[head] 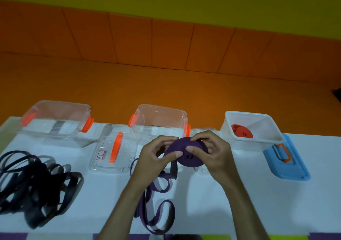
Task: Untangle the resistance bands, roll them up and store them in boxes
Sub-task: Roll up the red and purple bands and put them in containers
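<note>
Head view: you hold a part-rolled purple flat elastic resistance band (186, 156) in both hands above the white table (195, 212).
Your left hand (155, 158) and right hand (212, 153) both pinch the coil, thumbs on its face, fingers curled behind, wrists angled inward. Its loose tail (156, 204) trails below the grip, toward you. Judged soft, light and springy: the coil may unwind, so clamp the outer wrap. The clear plastic box with orange latches (160, 118) stands just beyond the grip.
</note>
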A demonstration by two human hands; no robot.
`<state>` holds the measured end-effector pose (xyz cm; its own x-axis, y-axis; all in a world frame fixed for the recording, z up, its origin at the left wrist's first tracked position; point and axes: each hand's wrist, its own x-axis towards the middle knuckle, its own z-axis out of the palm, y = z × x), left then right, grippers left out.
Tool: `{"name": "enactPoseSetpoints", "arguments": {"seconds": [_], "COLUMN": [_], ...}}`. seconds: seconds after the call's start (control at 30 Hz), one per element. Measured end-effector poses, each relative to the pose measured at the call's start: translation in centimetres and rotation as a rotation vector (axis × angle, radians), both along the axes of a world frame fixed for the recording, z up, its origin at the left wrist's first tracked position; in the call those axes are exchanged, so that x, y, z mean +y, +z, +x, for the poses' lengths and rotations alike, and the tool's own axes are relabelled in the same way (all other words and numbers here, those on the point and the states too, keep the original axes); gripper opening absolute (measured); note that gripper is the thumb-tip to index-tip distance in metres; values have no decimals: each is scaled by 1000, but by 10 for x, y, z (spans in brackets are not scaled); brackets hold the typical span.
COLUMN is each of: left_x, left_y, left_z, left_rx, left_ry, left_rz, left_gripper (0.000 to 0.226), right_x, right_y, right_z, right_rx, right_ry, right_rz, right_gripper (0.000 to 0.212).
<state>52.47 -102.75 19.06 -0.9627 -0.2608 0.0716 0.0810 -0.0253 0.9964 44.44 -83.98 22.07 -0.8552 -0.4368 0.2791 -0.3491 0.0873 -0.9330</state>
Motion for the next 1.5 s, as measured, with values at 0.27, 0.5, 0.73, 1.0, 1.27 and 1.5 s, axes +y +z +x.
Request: {"name": "enactPoseSetpoints", "arguments": {"seconds": [0.27,0.5,0.73,1.0,1.27,1.5], "left_x": [4,-1,2,4,3,-1], "left_y": [1,1,10,9,4,2], "left_z": [12,18,17,22,24,21], "left_rx": [-15,-38,-2,-3,-8,-28], "left_ry": [-21,5,-43,-5,7,18], "left_rz": [-23,-24,8,17,18,58], "left_gripper": [30,24,34,44,30,36], "right_x": [1,3,0,4,5,2], "right_y": [1,9,7,11,4,-3], "right_z": [9,10,14,16,16,12], "right_rx": [-27,-8,-30,-34,-67,-104], "right_ry": [25,68,-32,29,32,75], "right_rz": [53,3,-77,-16,-6,42], "right_gripper": [31,34,32,40,25,20]}}
